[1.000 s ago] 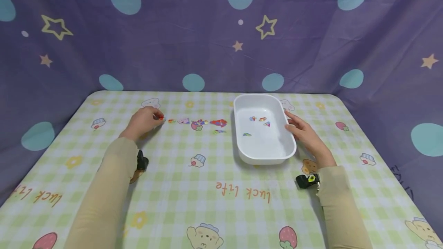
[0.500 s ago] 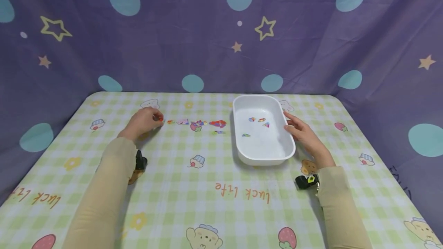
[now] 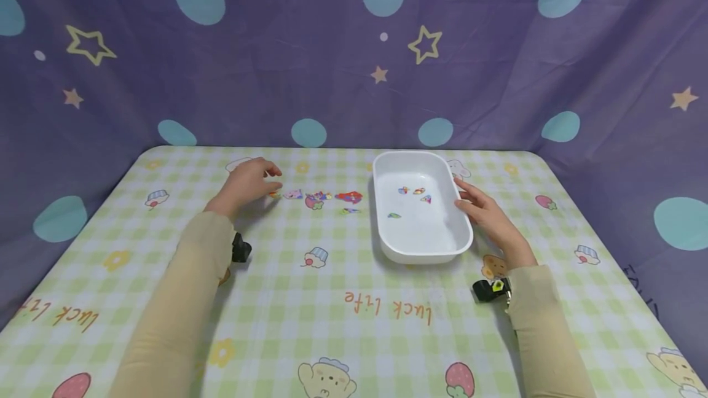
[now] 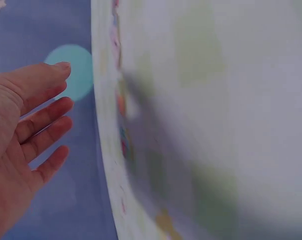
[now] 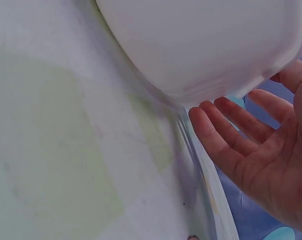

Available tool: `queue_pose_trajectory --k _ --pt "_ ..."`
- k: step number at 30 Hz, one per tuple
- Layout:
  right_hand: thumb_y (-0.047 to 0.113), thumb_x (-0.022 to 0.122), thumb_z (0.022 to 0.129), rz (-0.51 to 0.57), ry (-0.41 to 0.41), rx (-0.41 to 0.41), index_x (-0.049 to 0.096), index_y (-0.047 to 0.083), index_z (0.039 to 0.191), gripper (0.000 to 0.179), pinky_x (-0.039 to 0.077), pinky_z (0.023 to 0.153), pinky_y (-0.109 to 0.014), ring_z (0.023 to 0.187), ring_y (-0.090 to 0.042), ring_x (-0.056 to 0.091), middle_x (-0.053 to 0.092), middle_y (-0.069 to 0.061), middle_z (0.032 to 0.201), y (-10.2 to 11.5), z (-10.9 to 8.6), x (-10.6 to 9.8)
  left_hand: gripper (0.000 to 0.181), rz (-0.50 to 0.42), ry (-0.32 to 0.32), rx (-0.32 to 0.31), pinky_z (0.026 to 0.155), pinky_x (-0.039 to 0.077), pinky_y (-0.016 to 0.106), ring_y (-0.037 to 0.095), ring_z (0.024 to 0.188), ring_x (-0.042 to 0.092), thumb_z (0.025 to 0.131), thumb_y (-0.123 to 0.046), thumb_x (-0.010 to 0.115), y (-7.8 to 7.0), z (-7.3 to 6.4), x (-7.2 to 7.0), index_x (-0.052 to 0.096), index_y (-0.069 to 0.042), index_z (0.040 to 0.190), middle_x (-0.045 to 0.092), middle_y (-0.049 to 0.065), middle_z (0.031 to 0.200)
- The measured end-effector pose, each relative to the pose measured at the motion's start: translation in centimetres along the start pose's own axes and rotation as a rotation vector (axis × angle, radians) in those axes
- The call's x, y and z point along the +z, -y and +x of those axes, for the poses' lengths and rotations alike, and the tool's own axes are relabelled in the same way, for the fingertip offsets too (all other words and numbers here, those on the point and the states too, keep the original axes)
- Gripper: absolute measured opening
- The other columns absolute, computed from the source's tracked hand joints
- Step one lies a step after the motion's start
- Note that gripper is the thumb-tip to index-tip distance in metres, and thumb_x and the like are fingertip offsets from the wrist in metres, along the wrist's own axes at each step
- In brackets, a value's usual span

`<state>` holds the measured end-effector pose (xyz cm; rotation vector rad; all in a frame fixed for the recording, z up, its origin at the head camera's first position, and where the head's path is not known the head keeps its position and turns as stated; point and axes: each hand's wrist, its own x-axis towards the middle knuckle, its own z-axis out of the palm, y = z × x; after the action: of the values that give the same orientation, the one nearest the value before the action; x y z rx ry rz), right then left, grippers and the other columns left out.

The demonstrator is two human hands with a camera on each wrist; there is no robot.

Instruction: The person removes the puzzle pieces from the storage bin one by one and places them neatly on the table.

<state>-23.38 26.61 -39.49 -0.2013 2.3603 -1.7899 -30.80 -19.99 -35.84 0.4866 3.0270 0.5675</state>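
While my left hand [image 3: 247, 184] hangs over the left part of the checked tablecloth [image 3: 276, 300], its thumb and fingers are spread apart and loosely bent, with nothing that I can see between them. Just by its fingertips, at about 4 o'clock from the palm, lies an orange-and-green piece [image 3: 274, 195], partly hidden by the hand (I cannot tell whether a fingertip touches it). Running on from there toward 3 o'clock, in a rough row, are a pink piece [image 3: 292, 194], a multicoloured piece [image 3: 319, 196] and a red piece [image 3: 349, 197], with a slim green piece [image 3: 351, 210] at 6 o'clock from the red one. Past the row, well apart from my left hand at 3 o'clock, stands a white tray [image 3: 423, 235]. Inside it, a blue-and-red piece [image 3: 404, 190] lies toward 11 o'clock, a yellow-and-red piece [image 3: 419, 190] and a triangular piece [image 3: 426, 199] near 12, and a green sliver [image 3: 394, 215] toward 8 or 9. My right hand [image 3: 489, 214] is at the tray's 3 o'clock side, its fingers extended and its fingertips touching the outside of the wall. At 12 o'clock, beyond the table's far edge, hangs a purple curtain [image 3: 310, 66].
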Motion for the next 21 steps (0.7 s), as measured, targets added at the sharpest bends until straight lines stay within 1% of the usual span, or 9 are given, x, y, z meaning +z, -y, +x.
queue_pose_trajectory --k 4,7,13,21 --pt "0.026 0.048 0.086 -0.002 -0.001 0.000 0.023 0.019 0.135 0.056 0.045 0.072 -0.021 0.096 -0.011 0.049 0.035 -0.018 0.126 -0.1 0.1 0.0 0.030 -0.024 -0.003 0.034 0.074 0.038 0.039 0.024 0.091 0.049 0.077 -0.026 0.060 -1.7 0.5 -0.1 0.060 -0.009 0.101 0.056 0.008 0.101" --pt "0.027 0.048 0.086 -0.007 -0.004 -0.003 0.023 0.019 0.135 0.056 0.045 0.072 -0.021 0.096 -0.011 0.048 0.035 -0.018 0.125 0.0 0.1 0.0 0.030 -0.033 -0.008 0.052 0.074 0.039 0.037 0.021 0.089 0.049 0.077 -0.028 0.060 -2.9 1.1 0.0 0.059 -0.010 0.102 0.056 0.005 0.099" --pt "0.027 0.048 0.086 -0.006 -0.001 -0.009 0.022 0.019 0.135 0.056 0.045 0.071 -0.022 0.097 -0.011 0.049 0.035 -0.018 0.126 0.0 0.1 0.0 0.029 -0.042 -0.025 0.131 0.074 0.038 0.033 0.020 0.088 0.049 0.076 -0.028 0.061 -5.1 2.1 0.5 0.060 -0.011 0.099 0.057 0.003 0.096" --pt "0.026 0.048 0.086 -0.007 -0.001 -0.016 0.022 0.017 0.135 0.056 0.045 0.072 -0.022 0.097 -0.012 0.049 0.035 -0.019 0.126 -0.1 0.1 0.0 0.028 -0.065 -0.007 0.203 0.074 0.039 0.032 0.017 0.089 0.049 0.077 -0.030 0.060 -8.7 3.3 1.1 0.058 -0.016 0.101 0.055 0.001 0.100"
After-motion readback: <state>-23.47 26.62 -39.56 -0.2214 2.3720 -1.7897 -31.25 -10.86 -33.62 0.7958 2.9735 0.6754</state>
